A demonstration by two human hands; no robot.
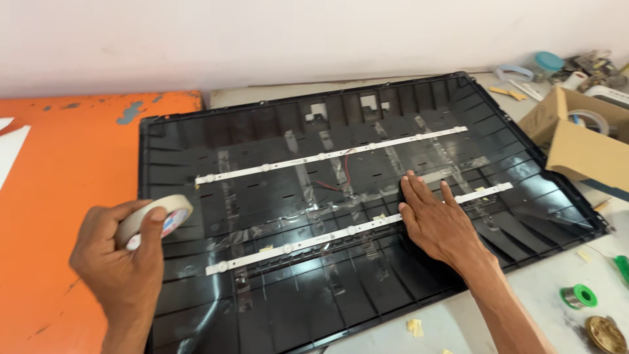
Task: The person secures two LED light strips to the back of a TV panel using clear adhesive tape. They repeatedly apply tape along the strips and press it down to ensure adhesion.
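Observation:
A large black back panel [196, 314] of a flat screen lies on the bench, tilted a little. Two white light strips cross it: the upper strip [327, 155] and the lower strip [295, 245], both held by clear tape patches. My left hand [124, 262] grips a roll of cream masking tape [157, 219] over the panel's left edge. My right hand [436, 219] lies flat, fingers spread, pressing on the lower strip near the panel's middle right. Thin red wires [344, 174] run between the strips.
An orange surface [59, 183] lies left of the panel. A cardboard box [580, 147] with tape rolls sits at the right, clutter behind it. A green solder spool [579, 296], a brass tin [606, 334] and yellow tape scraps [414, 326] lie on the grey bench front right.

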